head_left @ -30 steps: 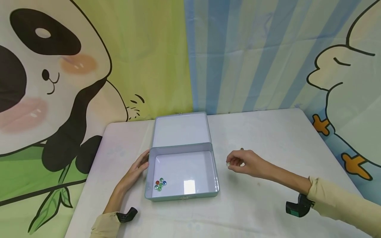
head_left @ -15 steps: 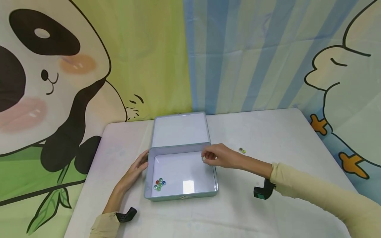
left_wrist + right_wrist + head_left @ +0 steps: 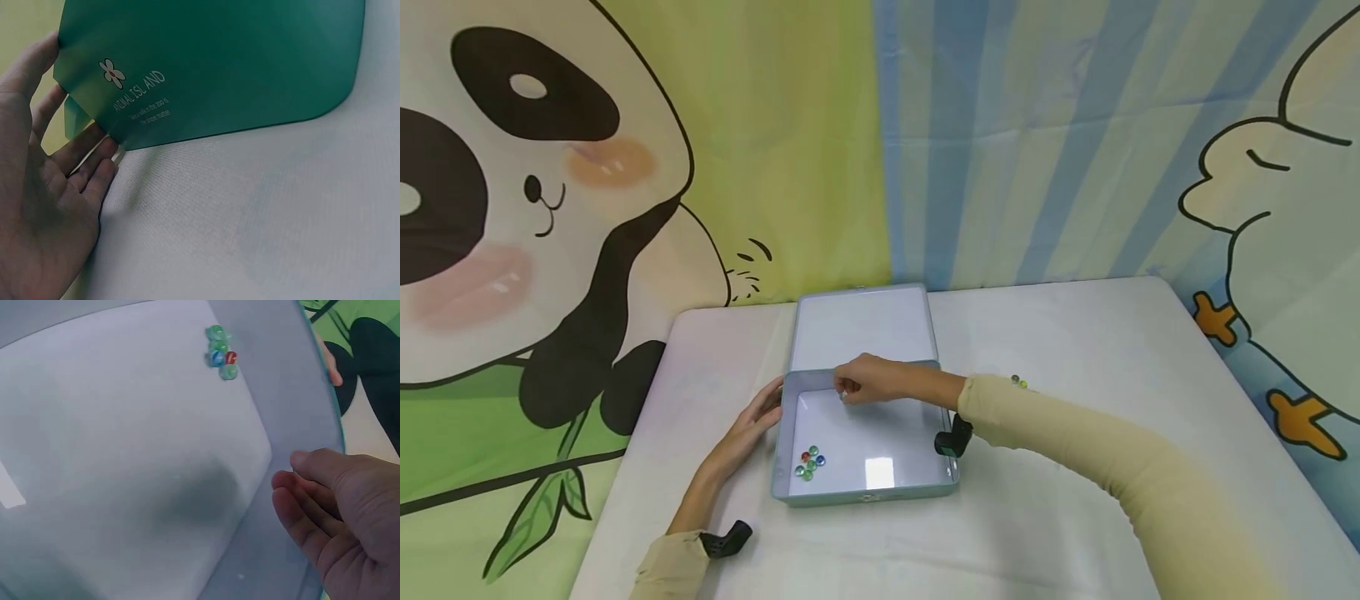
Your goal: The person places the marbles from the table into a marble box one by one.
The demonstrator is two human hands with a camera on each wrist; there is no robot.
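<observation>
A green tin box with a pale inside stands on the table, its lid folded back. Several glass marbles, green, blue and red, cluster in its front left corner. My left hand rests its fingers along the box's left side; in the left wrist view, the fingertips touch the green outer wall. Over the back left part of the box is my right hand, pinching a small pale marble between thumb and fingers. In the right wrist view the fingers hide that marble.
Two more marbles lie on the white tablecloth right of the box, just beyond the right sleeve. A printed curtain with a panda hangs behind the table.
My right hand has carried the pinched marble leftward from the table, across the box's right wall, to the back left of the box. The left hand has stayed at the box's side.
</observation>
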